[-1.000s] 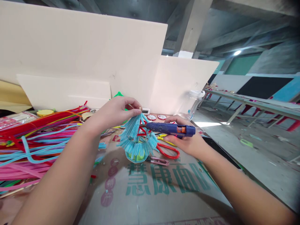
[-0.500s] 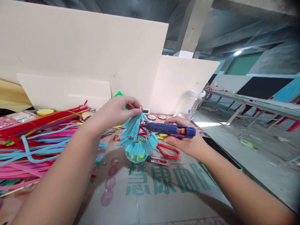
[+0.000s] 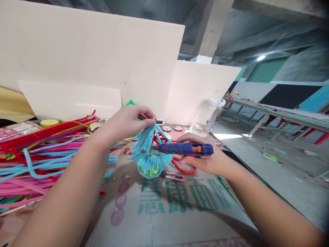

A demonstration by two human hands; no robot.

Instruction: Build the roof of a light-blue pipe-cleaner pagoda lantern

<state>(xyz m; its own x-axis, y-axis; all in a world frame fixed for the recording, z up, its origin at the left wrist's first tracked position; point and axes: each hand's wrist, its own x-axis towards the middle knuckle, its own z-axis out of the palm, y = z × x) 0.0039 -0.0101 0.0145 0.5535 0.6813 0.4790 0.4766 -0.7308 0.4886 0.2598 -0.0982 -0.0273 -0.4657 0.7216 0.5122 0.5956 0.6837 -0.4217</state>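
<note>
The left hand (image 3: 133, 118) has thumb and forefinger pinched on the peak of the blue pipe-cleaner cone (image 3: 144, 144), which hangs just below those fingers, and the right hand (image 3: 214, 159) is wrapped around a dark blue glue gun (image 3: 180, 149), though its trigger is hidden. The nozzle points leftward from the right hand into the cone's side, near the red strips (image 3: 156, 138); whether it touches cannot be told. To work well here, the left pinch should stay firm at the peak so the cone cannot swivel, with its fingertips kept well above the hot tip. A light, short squeeze seems best, since too much glue would likely mat the fuzzy strands. The red-handled scissors (image 3: 183, 171) lie just under the right hand's thumb, with the pink snips (image 3: 173, 176) nearer the wearer, so the right wrist should move without snagging them.
</note>
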